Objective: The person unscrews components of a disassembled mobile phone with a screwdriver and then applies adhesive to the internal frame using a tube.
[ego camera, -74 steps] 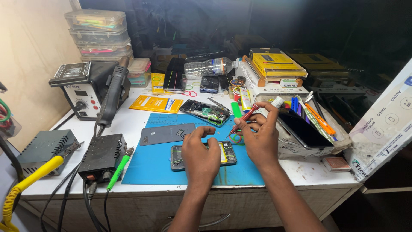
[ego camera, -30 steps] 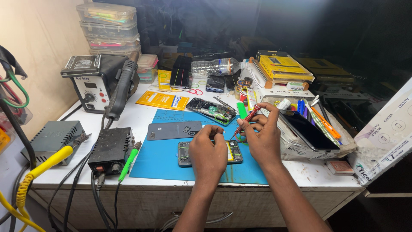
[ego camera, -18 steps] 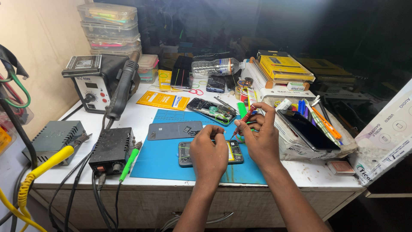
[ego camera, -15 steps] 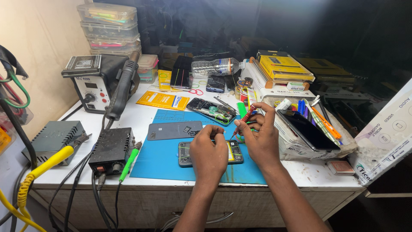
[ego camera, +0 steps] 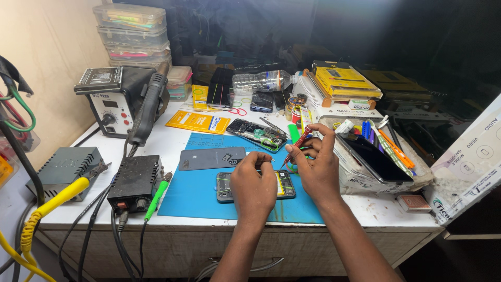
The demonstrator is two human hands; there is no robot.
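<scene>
A cluttered white tabletop (ego camera: 172,138) carried a blue mat (ego camera: 201,193). At its centre lay an opened phone (ego camera: 284,184), the left hand (ego camera: 254,187) resting on it, fingers curled. The right hand (ego camera: 315,166), at 1 o'clock, pinched a red screwdriver (ego camera: 296,144). A grey back cover (ego camera: 211,157) lay at 10 o'clock.

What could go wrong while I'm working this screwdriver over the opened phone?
1. The right hand holds the red screwdriver tilted over the opened phone; a slip could gouge its exposed parts.
2. The left hand covers much of the phone, hiding parts from view.
3. Any tiny screw could roll off the blue mat into the surrounding clutter.
</scene>
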